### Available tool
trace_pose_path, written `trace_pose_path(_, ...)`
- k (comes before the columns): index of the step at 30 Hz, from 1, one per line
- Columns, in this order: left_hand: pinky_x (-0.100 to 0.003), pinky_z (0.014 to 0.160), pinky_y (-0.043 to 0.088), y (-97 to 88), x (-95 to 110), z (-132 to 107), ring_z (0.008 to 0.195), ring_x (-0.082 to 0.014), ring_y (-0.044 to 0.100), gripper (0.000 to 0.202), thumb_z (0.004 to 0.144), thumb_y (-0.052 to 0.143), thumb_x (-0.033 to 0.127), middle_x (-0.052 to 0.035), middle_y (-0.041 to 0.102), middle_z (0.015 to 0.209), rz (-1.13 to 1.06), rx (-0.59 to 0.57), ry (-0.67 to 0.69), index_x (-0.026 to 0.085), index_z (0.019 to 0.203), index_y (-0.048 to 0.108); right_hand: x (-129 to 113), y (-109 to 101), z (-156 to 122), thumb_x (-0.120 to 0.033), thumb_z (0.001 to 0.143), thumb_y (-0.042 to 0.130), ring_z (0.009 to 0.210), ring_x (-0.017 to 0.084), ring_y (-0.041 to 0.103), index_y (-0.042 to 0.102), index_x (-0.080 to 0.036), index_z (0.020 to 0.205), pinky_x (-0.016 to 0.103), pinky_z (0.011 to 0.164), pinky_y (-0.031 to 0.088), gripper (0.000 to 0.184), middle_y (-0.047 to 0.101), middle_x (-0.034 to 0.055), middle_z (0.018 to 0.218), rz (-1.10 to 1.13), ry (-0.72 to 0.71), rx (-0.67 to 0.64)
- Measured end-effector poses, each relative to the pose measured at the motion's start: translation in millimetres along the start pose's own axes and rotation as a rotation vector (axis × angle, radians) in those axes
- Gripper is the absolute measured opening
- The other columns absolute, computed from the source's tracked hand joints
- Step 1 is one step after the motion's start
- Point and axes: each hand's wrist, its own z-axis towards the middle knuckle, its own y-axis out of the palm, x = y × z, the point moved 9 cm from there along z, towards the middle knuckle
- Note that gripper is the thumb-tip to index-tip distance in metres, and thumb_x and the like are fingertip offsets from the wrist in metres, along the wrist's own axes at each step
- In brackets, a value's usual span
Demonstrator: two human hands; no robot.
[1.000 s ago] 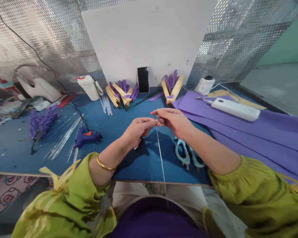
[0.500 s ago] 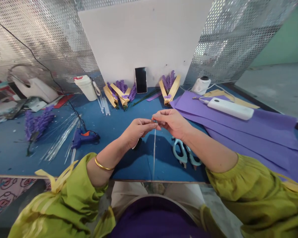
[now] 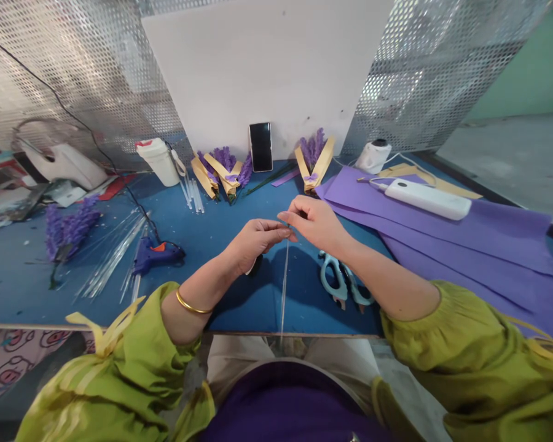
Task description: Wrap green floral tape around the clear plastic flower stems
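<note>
My left hand point(image 3: 253, 242) and my right hand point(image 3: 316, 224) meet over the middle of the blue table point(image 3: 221, 282), fingertips pinched together on the top end of a thin clear rod point(image 3: 283, 288). The rod hangs down from the pinch toward my lap, nearly vertical. Under my left palm a small dark object peeks out; I cannot make out what it is. A gold bangle circles my left wrist. Light blue scissors point(image 3: 343, 282) lie on the table just under my right forearm.
A blue glue gun point(image 3: 154, 255) and a fan of clear rods point(image 3: 113, 255) lie left. Purple flower sprigs point(image 3: 69, 227) sit far left. Purple foam sheets point(image 3: 465, 239) with a white device point(image 3: 428, 197) cover the right. Wrapped bouquets point(image 3: 221, 170), a phone point(image 3: 260, 146) and a white bottle point(image 3: 159, 161) stand at the back.
The rod's lower end has swung left, from slanting right to nearly vertical. My right hand's fingers shifted slightly at the pinch; both hands stay together in the same place.
</note>
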Motion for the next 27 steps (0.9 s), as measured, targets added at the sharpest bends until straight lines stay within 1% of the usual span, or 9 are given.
trace_pose_path(2,-0.026,0.047,0.009,-0.7,0.3,0.2,0.045,-0.0058,0.017,0.030,0.075,0.067,0.042,0.0080,0.026,0.047,-0.003,0.002,0.007,0.012,0.077,0.070,2.8,-8.3,2.5,-0.053,0.083,0.057,0.060,0.011,0.047,0.065,-0.016,0.069,0.027,0.058,0.035,0.040,0.056,0.0018,0.065,0.036,-0.006,0.053)
trace_pose_path(5,-0.026,0.047,0.010,-2.1,2.4,0.2,0.046,-0.0060,0.019,0.032,0.076,0.066,0.045,0.0075,0.028,0.049,-0.012,0.010,0.030,0.013,0.078,0.070,20.4,-10.1,5.3,-0.056,0.084,0.055,0.062,0.011,0.050,0.072,-0.017,0.089,0.027,0.059,0.038,0.043,0.059,0.0034,0.074,0.315,0.128,0.052)
trace_pose_path(7,-0.025,0.047,0.010,-2.1,2.7,0.1,0.046,-0.0059,0.019,0.032,0.075,0.066,0.045,0.0073,0.029,0.049,-0.021,0.014,0.030,0.013,0.077,0.070,27.6,1.1,4.7,-0.053,0.080,0.061,0.060,0.010,0.049,0.073,-0.016,0.089,0.027,0.058,0.039,0.040,0.060,0.0031,0.073,0.505,0.218,-0.045)
trace_pose_path(10,-0.025,0.047,0.011,-1.2,2.3,0.0,0.046,-0.0058,0.018,0.033,0.073,0.068,0.046,0.0077,0.028,0.049,-0.043,0.017,0.027,0.013,0.076,0.069,25.3,23.8,-0.5,-0.044,0.074,0.070,0.055,0.010,0.050,0.073,-0.015,0.081,0.026,0.056,0.039,0.030,0.060,0.0016,0.065,0.681,0.286,-0.241)
trace_pose_path(11,-0.025,0.047,0.011,-1.0,2.1,0.1,0.046,-0.0058,0.018,0.033,0.073,0.068,0.046,0.0077,0.027,0.049,-0.045,0.019,0.028,0.013,0.076,0.069,24.0,28.2,-2.2,-0.041,0.072,0.073,0.053,0.009,0.050,0.073,-0.014,0.077,0.026,0.056,0.039,0.027,0.060,0.0011,0.062,0.710,0.295,-0.269)
trace_pose_path(13,-0.025,0.047,0.011,-0.2,1.0,0.3,0.046,-0.0058,0.018,0.034,0.073,0.068,0.047,0.0077,0.027,0.049,-0.044,0.013,0.031,0.013,0.077,0.069,24.2,32.1,-4.1,-0.037,0.069,0.076,0.049,0.008,0.049,0.069,-0.014,0.067,0.025,0.054,0.037,0.024,0.060,0.0001,0.058,0.740,0.310,-0.258)
trace_pose_path(18,-0.025,0.047,0.010,3.1,-1.5,0.3,0.048,-0.0060,0.018,0.036,0.075,0.067,0.049,0.0073,0.027,0.051,-0.038,-0.033,0.037,0.013,0.077,0.070,31.3,36.0,-7.4,-0.038,0.064,0.079,0.045,0.006,0.045,0.057,-0.015,0.054,0.023,0.048,0.032,0.033,0.054,-0.0031,0.050,0.744,0.357,-0.205)
trace_pose_path(24,-0.024,0.046,0.010,1.5,0.8,-1.1,0.047,-0.0054,0.017,0.036,0.072,0.069,0.049,0.0072,0.028,0.052,-0.080,-0.008,0.011,0.014,0.075,0.069,28.6,38.7,-8.2,-0.040,0.070,0.075,0.050,0.007,0.049,0.071,-0.013,0.076,0.022,0.053,0.039,0.028,0.060,-0.0009,0.058,0.868,0.389,-0.299)
trace_pose_path(27,-0.023,0.045,0.011,0.9,-0.1,-1.1,0.046,-0.0053,0.017,0.035,0.070,0.070,0.049,0.0076,0.027,0.051,-0.100,0.002,-0.003,0.014,0.075,0.068,28.4,40.1,-8.3,-0.038,0.071,0.075,0.054,0.007,0.051,0.071,-0.013,0.076,0.022,0.057,0.042,0.026,0.061,0.0002,0.061,0.914,0.398,-0.351)
